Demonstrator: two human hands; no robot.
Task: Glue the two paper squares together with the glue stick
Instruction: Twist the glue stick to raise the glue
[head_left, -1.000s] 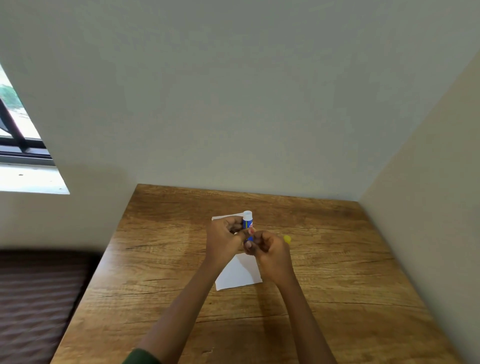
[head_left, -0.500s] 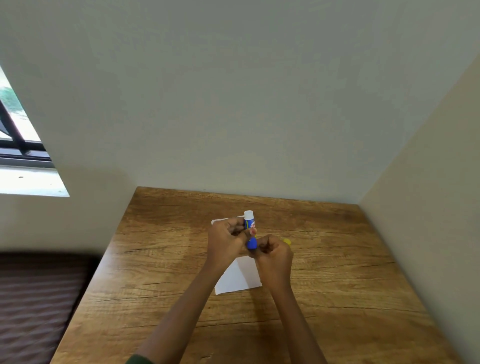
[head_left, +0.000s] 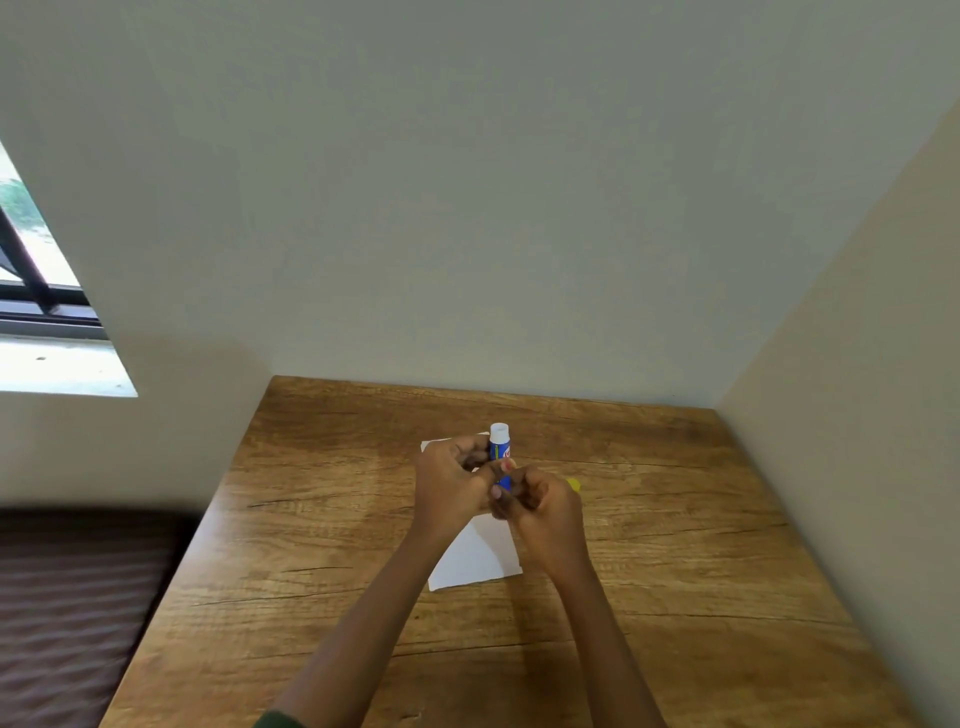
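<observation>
Nothing here can actually be read. The glue stick (head_left: 500, 448) has a small red-and-white mark printed on its blue body, likely a brand logo, but it is partly covered and too small and blurred to make out any letters.

Wood-grain bench (head_left: 311, 571) sits in a corner, far edge against a plain pale grey-green back wall (head_left: 467, 208), right edge against a cream side wall (head_left: 857, 415). Window (head_left: 31, 249) at upper left has a dark frame and a diagonal bar, with daylight and blurred green outside and a blown-out white sill (head_left: 57, 366) below it. Left of the bench and lower down is a dark brown ribbed surface (head_left: 67, 613), too blurred to identify; light is soft and even, with faint shadows on the wood.
</observation>
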